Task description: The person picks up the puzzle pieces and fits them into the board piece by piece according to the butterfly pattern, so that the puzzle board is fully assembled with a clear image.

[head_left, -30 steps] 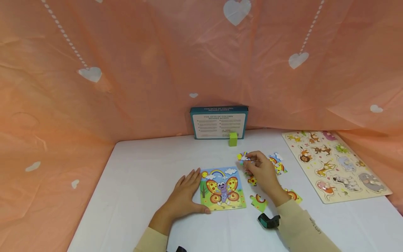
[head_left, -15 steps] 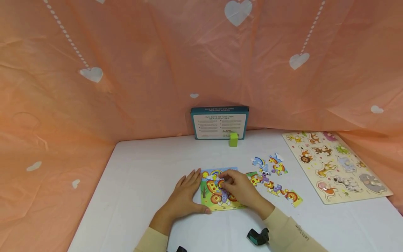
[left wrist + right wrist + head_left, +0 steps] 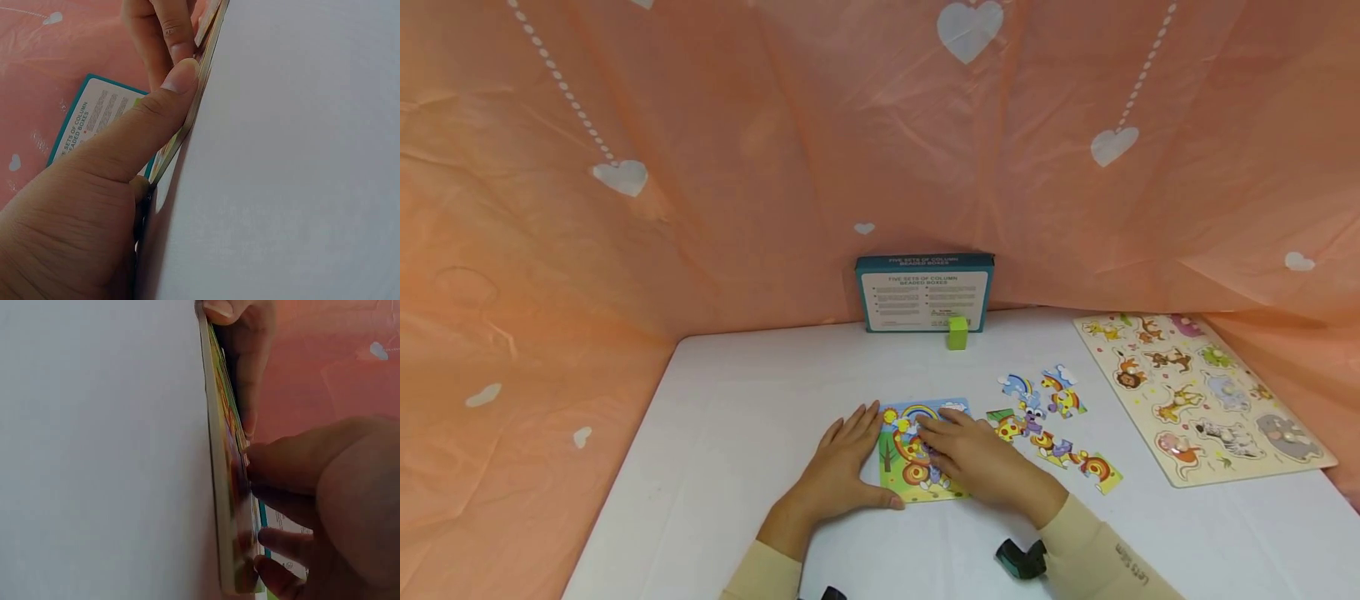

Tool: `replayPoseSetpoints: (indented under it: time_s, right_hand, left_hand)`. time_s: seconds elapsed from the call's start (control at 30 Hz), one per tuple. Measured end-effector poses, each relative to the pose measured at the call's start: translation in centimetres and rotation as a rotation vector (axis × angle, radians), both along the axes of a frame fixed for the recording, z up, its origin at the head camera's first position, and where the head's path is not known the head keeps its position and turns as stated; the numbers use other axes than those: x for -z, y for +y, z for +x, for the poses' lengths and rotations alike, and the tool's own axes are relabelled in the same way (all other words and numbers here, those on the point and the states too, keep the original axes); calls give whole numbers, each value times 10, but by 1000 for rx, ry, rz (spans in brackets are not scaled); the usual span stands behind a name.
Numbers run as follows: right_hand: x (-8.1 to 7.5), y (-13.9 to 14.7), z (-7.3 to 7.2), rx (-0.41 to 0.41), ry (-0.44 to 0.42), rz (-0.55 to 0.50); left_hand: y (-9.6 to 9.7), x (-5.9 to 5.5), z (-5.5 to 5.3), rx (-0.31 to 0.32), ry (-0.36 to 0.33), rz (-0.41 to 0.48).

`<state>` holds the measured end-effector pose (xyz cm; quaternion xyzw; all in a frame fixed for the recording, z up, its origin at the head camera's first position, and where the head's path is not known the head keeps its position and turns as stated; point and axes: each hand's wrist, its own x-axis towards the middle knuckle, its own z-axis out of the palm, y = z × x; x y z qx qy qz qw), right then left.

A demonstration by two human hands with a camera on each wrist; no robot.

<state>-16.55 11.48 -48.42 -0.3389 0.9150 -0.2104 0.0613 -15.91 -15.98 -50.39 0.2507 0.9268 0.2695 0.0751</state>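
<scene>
A square butterfly picture board (image 3: 891, 479) lies on the white table in the head view. My left hand (image 3: 842, 471) spreads along its left side, straight fingers at the edge and thumb at the lower corner; the left wrist view shows that thumb (image 3: 181, 78) against the board's edge. Over the board's right half, my right hand (image 3: 981, 458) rests its fingertips beside a jigsaw piece (image 3: 910, 446) lying on the picture's upper left. In the right wrist view, the right fingers (image 3: 284, 540) touch the board's face; the piece's right edge is hidden beneath them.
Several loose jigsaw pieces (image 3: 1056, 450) lie right of the board. Farther right is an animal peg puzzle (image 3: 1206, 429). A teal-edged box (image 3: 921, 296) stands at the back behind a green block (image 3: 957, 333). A pink-orange cloth (image 3: 760, 208) hangs behind the table.
My right hand brought a jigsaw piece from the pile leftward onto the board. Its fingers have since lowered and loosened, and the piece lies on the picture. My left hand has stayed put.
</scene>
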Motion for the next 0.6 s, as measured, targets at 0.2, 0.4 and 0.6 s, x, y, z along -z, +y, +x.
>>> replayPoseSetpoints:
  time_s: [0.2,0.4,0.6]
  right_hand:
    - [7,-12,6,24,10,72]
    - [10,-22,8,38,-31,44]
    - [15,-24,6,48,-47,34]
  left_hand:
    - [0,0,0,7,5,-2]
    - [-1,0,0,8,-8,-25]
    - [-1,1,0,3,-14,-36]
